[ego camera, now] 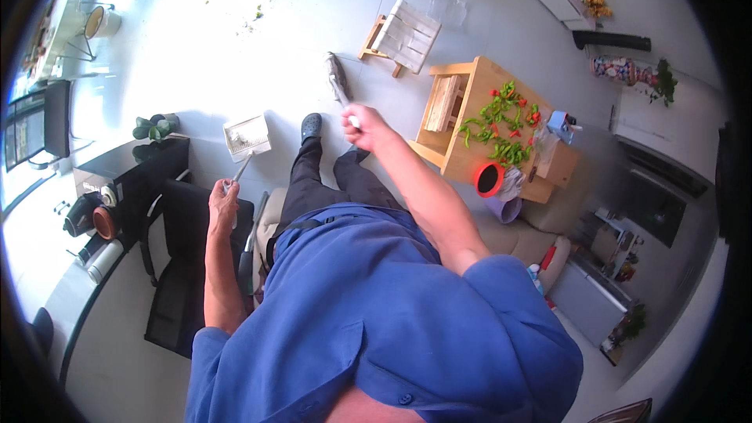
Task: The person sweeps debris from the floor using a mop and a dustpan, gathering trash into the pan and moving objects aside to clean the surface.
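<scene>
My left hand [224,202] grips the handle of a white long-handled dustpan [257,141], whose pan is near the floor to the left of my feet. Some pale debris [238,138] lies in the pan. In front of my body, my right hand [367,126] is closed around the pale handle of a broom [339,89]. The broom's head is beyond my feet, close to the floor; whether its bristles touch the tiles I cannot tell. Leaf scraps [257,13] and small crumbs are scattered on the floor farther ahead.
On my right stands a wooden table [464,141] bearing green and red peppers [499,111] and a red-rimmed pot [489,180]. A low stool [406,35] is beyond it. To my left are a black office chair [176,258], a dark cabinet [141,164] and a potted plant [154,128].
</scene>
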Demonstrator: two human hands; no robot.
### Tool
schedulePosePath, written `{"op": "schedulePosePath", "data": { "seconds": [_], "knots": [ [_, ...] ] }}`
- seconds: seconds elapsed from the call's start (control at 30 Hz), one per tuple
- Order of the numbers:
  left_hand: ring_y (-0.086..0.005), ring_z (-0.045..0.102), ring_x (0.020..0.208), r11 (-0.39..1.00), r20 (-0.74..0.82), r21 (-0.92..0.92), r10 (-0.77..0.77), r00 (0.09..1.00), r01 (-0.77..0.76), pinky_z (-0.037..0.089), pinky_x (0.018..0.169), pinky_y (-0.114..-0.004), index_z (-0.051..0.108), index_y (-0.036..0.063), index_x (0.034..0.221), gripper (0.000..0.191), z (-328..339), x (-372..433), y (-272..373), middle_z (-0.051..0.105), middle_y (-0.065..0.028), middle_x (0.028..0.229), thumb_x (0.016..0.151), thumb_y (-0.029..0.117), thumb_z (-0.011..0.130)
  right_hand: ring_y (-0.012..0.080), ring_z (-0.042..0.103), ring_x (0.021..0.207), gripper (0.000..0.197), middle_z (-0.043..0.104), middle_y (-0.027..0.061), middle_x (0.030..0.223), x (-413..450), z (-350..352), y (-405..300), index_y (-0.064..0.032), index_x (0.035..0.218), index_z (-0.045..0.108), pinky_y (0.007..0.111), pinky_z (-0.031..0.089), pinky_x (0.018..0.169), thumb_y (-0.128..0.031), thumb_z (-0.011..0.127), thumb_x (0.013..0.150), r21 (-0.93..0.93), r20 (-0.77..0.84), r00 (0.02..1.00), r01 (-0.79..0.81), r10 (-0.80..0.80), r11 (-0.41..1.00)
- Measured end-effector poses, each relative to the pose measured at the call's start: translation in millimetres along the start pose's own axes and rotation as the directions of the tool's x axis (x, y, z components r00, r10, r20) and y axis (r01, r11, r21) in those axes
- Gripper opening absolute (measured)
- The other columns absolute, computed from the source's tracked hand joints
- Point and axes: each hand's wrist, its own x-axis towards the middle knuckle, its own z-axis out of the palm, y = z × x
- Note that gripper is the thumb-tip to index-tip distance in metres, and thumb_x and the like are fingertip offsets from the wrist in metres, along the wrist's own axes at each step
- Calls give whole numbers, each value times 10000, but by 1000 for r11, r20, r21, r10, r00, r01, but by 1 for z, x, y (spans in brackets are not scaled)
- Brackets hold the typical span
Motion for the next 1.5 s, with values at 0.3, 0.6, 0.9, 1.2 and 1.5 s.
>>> {"op": "schedulePosePath", "data": {
  "seconds": [0.3,0.6,0.9,1.2,1.5],
  "knots": [
    [-83,451,574,1000,15,-2,6,1000,-6,390,508,-254,563,76,962,229,7,16,-2,484,11,654,888,288,604,96,392,382,87,501,19,600,-96,-66,-26,-173,949,488,222,272,336,-155,491,864,-13,39,992,118,-118,993],
    [-89,468,553,999,-5,-48,-6,1000,6,402,505,-266,582,82,978,272,10,6,3,508,1,638,875,332,611,131,455,467,161,534,65,662,24,-8,-79,-118,920,465,264,332,414,-246,542,861,-220,-114,975,164,-192,962],
    [-56,446,561,944,-148,-314,-153,977,101,385,499,-227,586,117,958,173,55,-42,-16,486,45,649,898,275,623,105,355,393,178,444,10,556,86,37,-152,-109,706,453,257,273,379,-210,526,834,-94,109,994,17,-7,995],
    [-32,407,563,843,-322,-531,-295,900,86,335,492,-207,564,116,967,134,166,-69,6,457,62,670,902,214,627,111,347,358,196,460,16,555,-23,-76,-288,-102,735,470,258,261,352,-229,458,882,-176,231,969,-44,85,983],
    [-59,494,682,844,-489,-534,-356,796,49,431,616,-224,573,89,976,124,232,-123,40,535,35,780,864,99,625,105,330,369,105,451,43,553,67,-40,-273,-84,799,487,262,235,351,-166,525,851,-590,68,994,-29,85,807]
  ]
}}
